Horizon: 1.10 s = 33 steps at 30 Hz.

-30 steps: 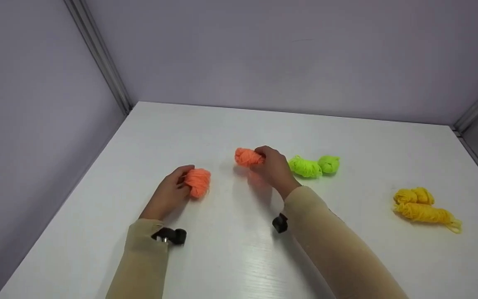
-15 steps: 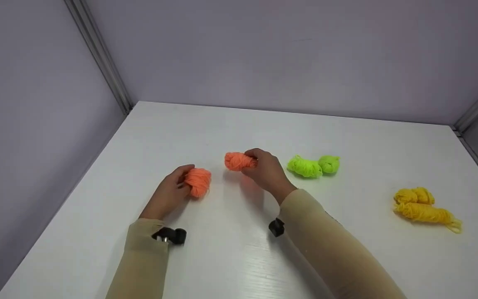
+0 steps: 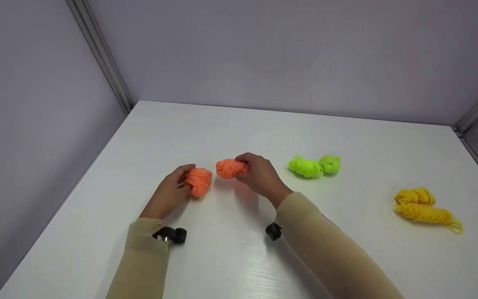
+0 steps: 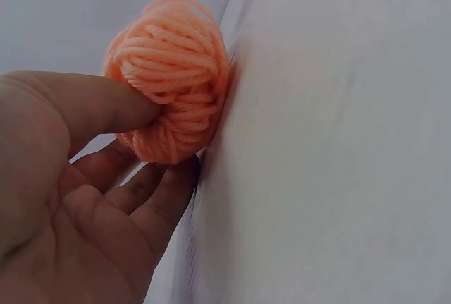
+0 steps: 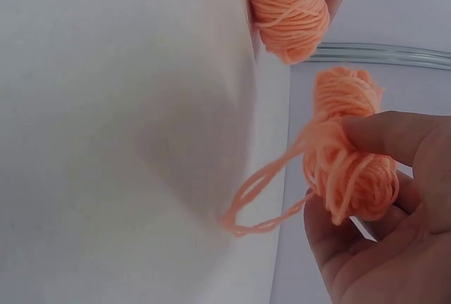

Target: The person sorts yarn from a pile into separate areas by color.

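Head view: right hand [image 3: 259, 176] fingers pinch an orange yarn bundle [image 3: 230, 168] above the desk [image 3: 230, 257], best lowered gently beside the orange yarn ball [image 3: 198, 181] gripped by the left hand [image 3: 167, 195], minding its dangling loop.

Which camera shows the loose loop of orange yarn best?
The right wrist view: the loop hangs from the bundle that the right hand grips. The head view hides it, and the left wrist view shows only that bundle's edge.

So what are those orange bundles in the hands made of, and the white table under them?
Both orange bundles look like soft, matte yarn, perhaps wool or acrylic: the wrist views show separate twisted strands, and a loose loop hangs from the right hand's one. The table looks like white laminate or painted board, with faint grain lines and a slight sheen.
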{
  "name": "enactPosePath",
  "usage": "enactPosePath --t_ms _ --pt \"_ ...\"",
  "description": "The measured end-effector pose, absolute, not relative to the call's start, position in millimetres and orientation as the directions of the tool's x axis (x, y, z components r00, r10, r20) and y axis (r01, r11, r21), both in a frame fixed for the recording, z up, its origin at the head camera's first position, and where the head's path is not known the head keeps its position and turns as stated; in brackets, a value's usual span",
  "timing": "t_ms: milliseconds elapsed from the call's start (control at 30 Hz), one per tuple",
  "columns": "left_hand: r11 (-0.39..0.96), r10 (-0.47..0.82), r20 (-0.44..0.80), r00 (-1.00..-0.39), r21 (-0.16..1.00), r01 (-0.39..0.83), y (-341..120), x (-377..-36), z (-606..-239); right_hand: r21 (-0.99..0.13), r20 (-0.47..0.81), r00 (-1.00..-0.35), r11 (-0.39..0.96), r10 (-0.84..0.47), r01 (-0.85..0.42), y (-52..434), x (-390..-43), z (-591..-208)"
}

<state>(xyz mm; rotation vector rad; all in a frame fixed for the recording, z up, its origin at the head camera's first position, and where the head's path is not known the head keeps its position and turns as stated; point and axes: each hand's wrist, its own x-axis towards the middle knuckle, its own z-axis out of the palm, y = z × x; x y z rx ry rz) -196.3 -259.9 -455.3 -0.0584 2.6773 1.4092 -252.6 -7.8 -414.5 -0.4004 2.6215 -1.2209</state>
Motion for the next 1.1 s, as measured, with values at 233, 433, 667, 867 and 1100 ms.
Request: enactPosePath --t_ms 233,433,667,867,1100 --pt "0.574 0.036 -0.113 -0.993 0.815 -0.071 -260.1 -196.1 -454.4 -0.776 -0.069 -0.912 0.596 -0.404 -0.206 -11.6 -247.4 -416.0" --pt "0.566 0.052 -0.092 -0.994 0.823 -0.047 -261.9 -195.9 -455.6 -0.763 -0.039 -0.897 0.592 -0.441 -0.258 -15.2 -244.7 -420.2" --pt "0.560 0.063 -0.081 -0.995 0.828 -0.032 -262.0 -195.6 -455.1 -0.757 -0.040 -0.846 0.570 -0.531 -0.321 -17.6 -242.2 -427.7" --pt "0.549 0.063 -0.084 -0.994 0.835 -0.036 -261.4 -197.0 -455.7 -0.745 -0.070 -0.807 0.568 -0.587 -0.349 -23.1 -241.2 -431.2" --pt "0.539 0.060 -0.096 -0.994 0.841 -0.049 -260.4 -198.0 -455.5 -0.739 -0.100 -0.792 0.578 -0.602 -0.346 -27.2 -239.5 -436.5"
